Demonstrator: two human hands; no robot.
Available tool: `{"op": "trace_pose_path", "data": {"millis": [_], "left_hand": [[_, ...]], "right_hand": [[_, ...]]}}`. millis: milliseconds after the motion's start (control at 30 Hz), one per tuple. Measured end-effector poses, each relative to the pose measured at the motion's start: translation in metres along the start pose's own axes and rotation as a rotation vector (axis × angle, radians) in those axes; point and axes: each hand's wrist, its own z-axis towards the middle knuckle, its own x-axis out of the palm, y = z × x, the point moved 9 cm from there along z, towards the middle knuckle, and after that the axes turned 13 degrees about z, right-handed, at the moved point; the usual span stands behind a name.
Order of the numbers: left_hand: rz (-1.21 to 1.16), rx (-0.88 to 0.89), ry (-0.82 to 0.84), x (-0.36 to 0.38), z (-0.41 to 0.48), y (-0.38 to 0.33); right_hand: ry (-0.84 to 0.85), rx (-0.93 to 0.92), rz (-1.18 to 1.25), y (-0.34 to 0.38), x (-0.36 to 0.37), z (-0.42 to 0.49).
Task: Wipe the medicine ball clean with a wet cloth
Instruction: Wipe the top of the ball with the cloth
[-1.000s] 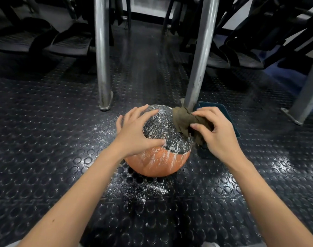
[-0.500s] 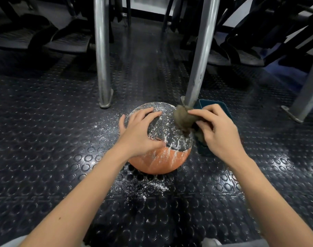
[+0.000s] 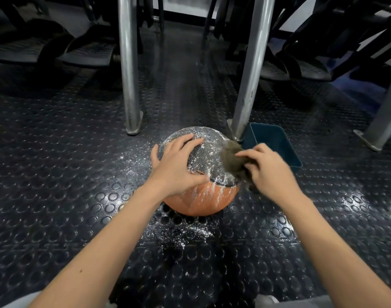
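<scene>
The medicine ball (image 3: 209, 172) sits on the studded black floor, grey on top and orange below, streaked with white powder. My left hand (image 3: 175, 167) lies flat on its left top side, fingers spread, pressing it still. My right hand (image 3: 267, 172) pinches a bunched brown cloth (image 3: 233, 157) against the ball's upper right side; hand and cloth are motion-blurred.
A dark teal rectangular tub (image 3: 276, 143) stands just right of the ball, behind my right hand. Two metal posts (image 3: 130, 70) (image 3: 250, 74) rise just beyond the ball. White powder (image 3: 185, 235) is scattered on the floor mat (image 3: 56, 174). Gym machine pedals lie further back.
My right hand has drawn the cloth down and back along the ball's right side. My left hand has stayed on the ball's left top.
</scene>
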Motion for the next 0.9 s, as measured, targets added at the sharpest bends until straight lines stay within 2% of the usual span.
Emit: {"op": "trace_pose_path", "data": {"millis": [67, 133, 167, 233, 300, 367, 400, 433, 500, 567, 633, 700, 767, 833, 900], "left_hand": [[0.000, -0.002, 0.002, 0.001, 0.000, 0.000], [-0.004, -0.001, 0.002, 0.000, 0.001, 0.000], [-0.006, -0.003, 0.003, 0.001, 0.001, 0.000], [-0.004, -0.007, -0.002, 0.001, 0.001, 0.001], [0.007, -0.004, -0.010, 0.000, 0.001, 0.001], [0.010, -0.004, -0.007, 0.001, 0.001, 0.002], [0.010, -0.003, -0.005, 0.001, 0.000, 0.001], [0.011, -0.003, -0.005, 0.002, 0.001, 0.001], [0.012, -0.008, -0.006, 0.002, 0.001, 0.001], [0.012, -0.012, -0.009, 0.002, 0.001, 0.002], [0.017, -0.010, -0.013, 0.002, 0.001, 0.002], [0.023, -0.005, -0.012, 0.002, 0.000, 0.003], [0.020, -0.003, -0.008, 0.002, 0.000, 0.002], [0.013, -0.004, -0.013, 0.003, 0.000, 0.002], [0.009, -0.005, -0.013, 0.003, 0.000, 0.002]], "right_hand": [[-0.134, 0.072, -0.115, -0.013, -0.024, 0.000], [-0.253, -0.017, 0.070, 0.001, -0.039, -0.005], [-0.235, -0.088, 0.204, 0.012, -0.037, -0.006], [-0.088, -0.170, 0.369, 0.029, -0.015, -0.007], [-0.002, -0.106, 0.235, 0.014, 0.004, -0.004], [-0.025, 0.081, -0.046, -0.019, -0.003, 0.001], [-0.078, 0.132, -0.105, -0.027, -0.013, 0.001], [-0.149, 0.113, -0.075, -0.025, -0.022, 0.001], [-0.250, -0.091, 0.083, 0.007, -0.029, -0.003], [-0.210, -0.252, 0.154, 0.032, -0.012, -0.009], [-0.135, -0.170, 0.117, 0.017, 0.005, -0.007], [-0.083, 0.058, -0.051, -0.020, 0.003, -0.001], [-0.128, 0.153, -0.126, -0.031, -0.014, -0.002], [-0.233, -0.068, 0.004, 0.003, -0.024, -0.005], [-0.178, -0.319, 0.091, 0.036, -0.011, -0.015]]}}
